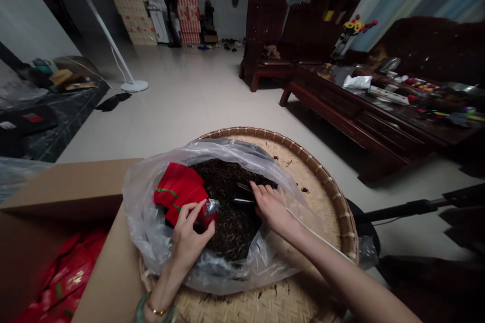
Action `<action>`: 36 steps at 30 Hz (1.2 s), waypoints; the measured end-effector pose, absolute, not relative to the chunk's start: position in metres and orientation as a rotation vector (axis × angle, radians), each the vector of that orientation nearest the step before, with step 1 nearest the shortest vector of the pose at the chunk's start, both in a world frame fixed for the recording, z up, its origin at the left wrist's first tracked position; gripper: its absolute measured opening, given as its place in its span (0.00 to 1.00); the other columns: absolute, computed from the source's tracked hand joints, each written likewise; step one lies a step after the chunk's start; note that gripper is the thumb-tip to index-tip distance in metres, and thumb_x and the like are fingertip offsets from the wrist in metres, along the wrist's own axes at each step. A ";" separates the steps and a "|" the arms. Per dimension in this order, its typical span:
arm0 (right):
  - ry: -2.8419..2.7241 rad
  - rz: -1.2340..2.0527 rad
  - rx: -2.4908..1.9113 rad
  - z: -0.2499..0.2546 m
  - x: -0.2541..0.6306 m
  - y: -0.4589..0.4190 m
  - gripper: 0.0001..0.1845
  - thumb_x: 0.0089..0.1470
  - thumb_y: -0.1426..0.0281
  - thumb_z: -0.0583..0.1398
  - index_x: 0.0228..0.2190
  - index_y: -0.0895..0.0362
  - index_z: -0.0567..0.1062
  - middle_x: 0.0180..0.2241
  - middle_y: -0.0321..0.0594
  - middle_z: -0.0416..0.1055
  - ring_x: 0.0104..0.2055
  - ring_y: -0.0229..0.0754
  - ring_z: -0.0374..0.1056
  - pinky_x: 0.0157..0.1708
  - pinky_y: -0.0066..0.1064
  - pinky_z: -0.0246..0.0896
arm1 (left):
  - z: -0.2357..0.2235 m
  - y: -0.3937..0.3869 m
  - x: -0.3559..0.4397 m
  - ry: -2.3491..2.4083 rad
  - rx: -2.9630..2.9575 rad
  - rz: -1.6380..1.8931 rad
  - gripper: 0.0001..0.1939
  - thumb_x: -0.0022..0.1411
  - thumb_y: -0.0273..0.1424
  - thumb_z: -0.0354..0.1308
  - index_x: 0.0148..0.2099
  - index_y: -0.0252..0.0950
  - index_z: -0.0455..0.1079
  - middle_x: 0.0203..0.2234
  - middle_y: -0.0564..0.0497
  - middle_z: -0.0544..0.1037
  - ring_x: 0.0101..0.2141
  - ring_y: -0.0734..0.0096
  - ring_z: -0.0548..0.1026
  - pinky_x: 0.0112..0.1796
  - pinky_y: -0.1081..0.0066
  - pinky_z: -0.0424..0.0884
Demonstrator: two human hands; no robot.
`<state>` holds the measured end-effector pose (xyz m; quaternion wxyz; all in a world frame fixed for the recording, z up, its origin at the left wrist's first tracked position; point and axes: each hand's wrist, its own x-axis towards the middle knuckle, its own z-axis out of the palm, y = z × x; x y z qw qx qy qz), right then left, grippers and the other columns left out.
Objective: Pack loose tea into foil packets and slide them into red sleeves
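Observation:
My left hand [191,232] pinches a small red packet [206,216] by its mouth, where silver lining shows. Metal tongs [243,194] are in my right hand [271,207], their two arms apart and pointing left over dark dried leaves that look like loose tea [231,234]. Whether anything sits between the tong tips is too dim to tell. The leaves fill a clear plastic bag [144,222] with its mouth spread wide. Beside my left hand, a fanned stack of flat red packets [180,184] lies on the leaves inside the bag.
Under the bag is a round woven bamboo tray [337,202] with scattered leaves. At left stands an open cardboard box [102,257] holding red packets [71,277]. A dark stand pole [401,212] reaches in from the right. Beyond are a wooden table [341,106] and a fan [109,35].

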<state>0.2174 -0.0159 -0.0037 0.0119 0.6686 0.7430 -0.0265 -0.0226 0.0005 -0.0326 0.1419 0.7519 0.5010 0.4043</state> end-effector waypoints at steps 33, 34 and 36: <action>2.771 -0.590 2.116 -0.007 0.157 0.083 0.21 0.45 0.77 0.59 0.44 0.57 0.69 0.41 0.42 0.70 0.42 0.41 0.65 0.43 0.31 0.62 | -0.040 -0.001 -0.022 1.419 2.008 1.173 0.23 0.53 0.29 0.58 0.53 0.38 0.67 0.37 0.49 0.66 0.36 0.69 0.71 0.32 0.71 0.76; 2.789 -0.811 2.232 -0.007 0.160 0.082 0.23 0.43 0.78 0.60 0.45 0.57 0.69 0.40 0.40 0.70 0.41 0.41 0.66 0.44 0.31 0.61 | -0.040 -0.001 -0.022 1.416 2.007 1.174 0.23 0.53 0.29 0.58 0.53 0.37 0.67 0.37 0.49 0.66 0.36 0.69 0.71 0.32 0.71 0.76; 2.676 -1.440 2.463 -0.007 0.163 0.081 0.24 0.40 0.78 0.60 0.43 0.56 0.71 0.37 0.37 0.71 0.38 0.40 0.66 0.42 0.32 0.62 | -0.040 -0.001 -0.022 1.412 2.005 1.177 0.22 0.53 0.28 0.58 0.53 0.37 0.67 0.37 0.49 0.66 0.36 0.69 0.71 0.32 0.72 0.76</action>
